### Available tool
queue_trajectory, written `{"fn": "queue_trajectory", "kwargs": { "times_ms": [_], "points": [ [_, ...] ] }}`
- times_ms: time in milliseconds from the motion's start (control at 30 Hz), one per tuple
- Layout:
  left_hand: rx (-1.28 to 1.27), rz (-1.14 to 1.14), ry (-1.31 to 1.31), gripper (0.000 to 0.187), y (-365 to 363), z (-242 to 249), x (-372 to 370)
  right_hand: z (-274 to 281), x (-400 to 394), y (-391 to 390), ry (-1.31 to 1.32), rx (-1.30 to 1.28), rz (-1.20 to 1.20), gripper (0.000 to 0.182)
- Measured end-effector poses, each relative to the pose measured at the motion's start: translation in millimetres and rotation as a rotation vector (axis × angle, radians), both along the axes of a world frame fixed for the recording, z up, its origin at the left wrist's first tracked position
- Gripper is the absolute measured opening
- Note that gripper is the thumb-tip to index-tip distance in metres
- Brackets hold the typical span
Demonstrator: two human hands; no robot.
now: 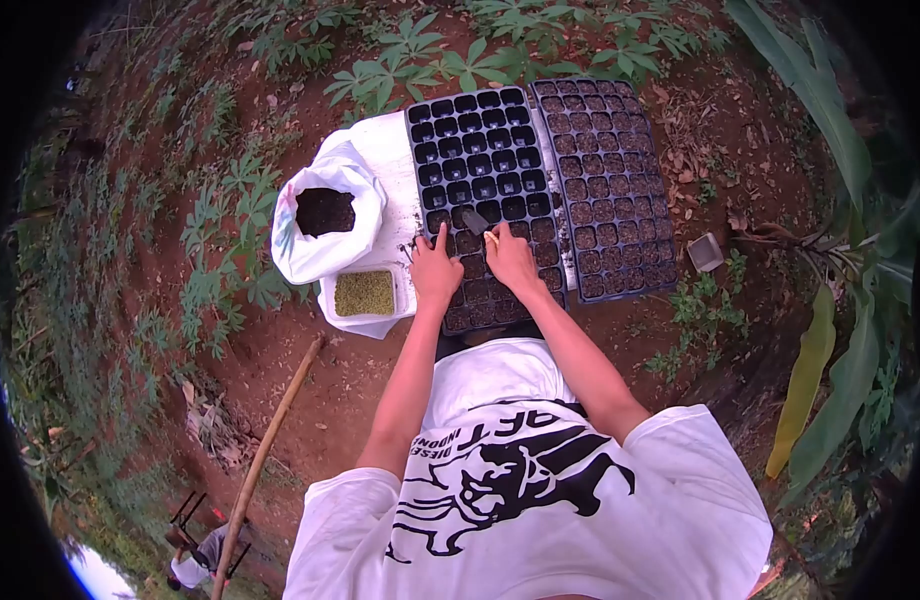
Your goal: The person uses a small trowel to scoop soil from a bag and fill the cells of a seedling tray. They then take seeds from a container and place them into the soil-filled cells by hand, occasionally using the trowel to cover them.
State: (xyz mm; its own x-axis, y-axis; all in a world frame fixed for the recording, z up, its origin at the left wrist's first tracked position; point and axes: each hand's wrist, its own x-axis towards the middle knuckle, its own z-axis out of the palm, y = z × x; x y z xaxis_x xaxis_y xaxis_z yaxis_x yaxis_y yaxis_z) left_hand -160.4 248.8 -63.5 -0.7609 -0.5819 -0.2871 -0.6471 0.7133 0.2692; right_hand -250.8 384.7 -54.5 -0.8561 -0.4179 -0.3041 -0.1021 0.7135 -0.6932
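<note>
A black seedling tray (480,160) lies in front of me; its far cells hold no soil and its near cells are filled with dark soil. My right hand (512,262) is closed around the light handle of a small trowel (473,220), whose dark blade rests over the cells at the border between filled and unfilled rows. On the tray's left edge lies my left hand (435,272), fingers apart and the index finger pointing forward, holding nothing that I can see.
A second seedling tray (610,190), full of soil, stands to the right. At left are an open white sack of dark soil (325,211) and a white container of greenish grains (364,293). A wooden pole (270,440) slants at lower left; a person (195,565) is beyond it.
</note>
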Motion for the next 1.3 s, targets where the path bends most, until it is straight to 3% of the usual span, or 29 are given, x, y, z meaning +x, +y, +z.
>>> {"fn": "queue_trajectory", "kwargs": {
  "times_ms": [167,300,467,567,767,867,967,1300],
  "points": [
    [-0.048,-0.093,-0.071,0.072,-24.8,-16.8,4.9,11.6,18.1,-18.5,0.038,0.07,-0.11,0.025],
    [0.077,-0.129,-0.098,0.069,-37.2,-8.7,5.8,5.9,29.4,-29.9,0.046,0.183,-0.105,0.027],
    [0.06,-0.182,-0.021,0.065,-47.5,-4.9,10.9,0.7,38.2,-42.5,0.047,0.226,-0.146,0.028],
    [0.098,-0.209,-0.012,0.061,-55.1,-10.9,10.6,33.2,39.7,-53.1,0.005,0.243,-0.188,0.031],
    [0.14,-0.246,-0.034,0.056,-64.0,-9.0,4.5,16.6,40.5,-50.6,0.029,0.311,-0.189,0.033],
    [0.171,-0.229,-0.037,0.057,-65.3,-8.4,6.3,40.7,40.2,-59.6,0.031,0.274,-0.212,0.032],
    [0.179,-0.214,-0.065,0.058,-63.7,-9.8,5.1,16.9,40.3,-54.6,0.049,0.231,-0.246,0.029],
    [0.163,-0.174,-0.059,0.062,-59.7,-12.1,11.0,15.5,36.2,-49.3,0.033,0.249,-0.155,0.03]
  ]
}}
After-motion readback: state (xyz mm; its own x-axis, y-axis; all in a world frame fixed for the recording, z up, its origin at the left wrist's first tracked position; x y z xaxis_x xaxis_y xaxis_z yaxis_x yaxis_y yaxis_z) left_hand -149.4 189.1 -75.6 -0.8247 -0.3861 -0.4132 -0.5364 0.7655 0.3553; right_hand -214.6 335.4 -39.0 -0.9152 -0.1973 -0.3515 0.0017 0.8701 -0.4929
